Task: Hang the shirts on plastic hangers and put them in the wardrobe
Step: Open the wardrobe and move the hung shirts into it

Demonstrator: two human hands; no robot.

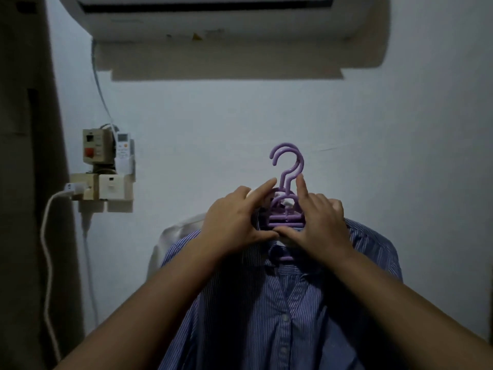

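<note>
Two purple plastic hangers [286, 182] bearing a blue striped shirt [266, 303] are pinched by the left hand [234, 220] and right hand [317, 222] before a pale wall [400, 156], below an air conditioner [213, 20]; no writing is legible.

Dim, bluish indoor light, coming from above and somewhat behind the camera. Broad, soft-edged shadow under the white wall-mounted air conditioner [213, 20] on the pale painted wall [373, 156]. Deep gloom down the left edge and lower corners. Slight softness and grain throughout. Wide-angle bending at the borders, forearms stretched large. No glare.
</note>
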